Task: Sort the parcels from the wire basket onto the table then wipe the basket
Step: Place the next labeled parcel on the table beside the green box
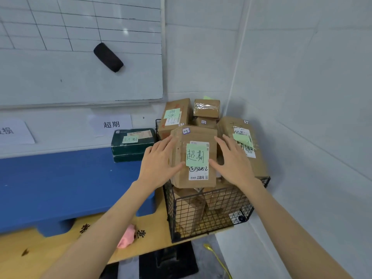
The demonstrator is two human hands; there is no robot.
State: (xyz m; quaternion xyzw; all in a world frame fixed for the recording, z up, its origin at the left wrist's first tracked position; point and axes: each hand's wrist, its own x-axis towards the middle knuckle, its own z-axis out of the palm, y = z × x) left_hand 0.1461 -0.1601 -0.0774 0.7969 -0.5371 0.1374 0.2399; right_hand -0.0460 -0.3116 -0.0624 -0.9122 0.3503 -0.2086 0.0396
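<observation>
1. Now, top parcel (182,176) w/ green note (196,155) sits atop the heap in the wire basket (211,210).
2. L hand (159,162) & R hand (231,160) flank it, fingers straight, flat vs its sides, nothing curled.
3. Press evenly, lift straight up so neighbours don't topple.
4. Prob. belongs by the green box (132,144) under the matching wall sign (111,124).

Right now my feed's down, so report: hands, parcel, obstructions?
Open: left hand, right hand, pressing front parcel's sides. It tops the full basket. Behind it tall parcel; right parcel close alongside.
</observation>
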